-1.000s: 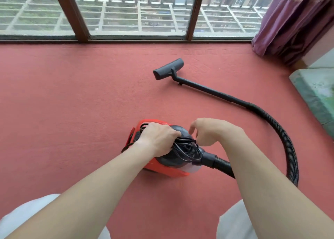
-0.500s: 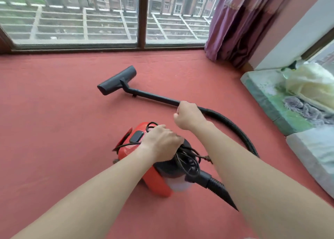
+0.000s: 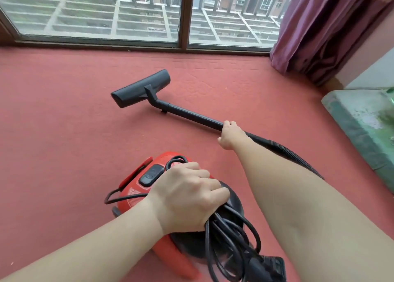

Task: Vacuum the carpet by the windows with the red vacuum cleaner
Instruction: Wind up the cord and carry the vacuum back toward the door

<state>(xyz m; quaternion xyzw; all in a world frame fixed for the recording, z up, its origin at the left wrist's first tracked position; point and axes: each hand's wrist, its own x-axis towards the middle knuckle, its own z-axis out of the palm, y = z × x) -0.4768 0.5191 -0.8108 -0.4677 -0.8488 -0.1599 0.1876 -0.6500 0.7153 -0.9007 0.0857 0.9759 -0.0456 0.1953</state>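
Note:
The red vacuum cleaner [image 3: 136,188] sits low in the middle of the red carpet [image 3: 59,132]. My left hand [image 3: 187,198] grips its top handle, with the coiled black power cord [image 3: 230,245] bunched under the fingers. The black wand [image 3: 191,115] lies across the carpet, ending in the flat floor nozzle [image 3: 140,87] near the windows [image 3: 102,15]. My right hand [image 3: 229,133] is closed around the wand where it joins the ribbed hose [image 3: 283,151]. The hose runs back behind my right forearm.
A purple curtain [image 3: 324,26] hangs at the right end of the windows. A green patterned mattress edge [image 3: 354,128] lies along the right side of the carpet. The dark window frame [image 3: 183,17] stands between the panes.
My right hand moved forward from beside the vacuum body to the wand and closed on it. The view came closer and lower; my left hand stayed on the vacuum.

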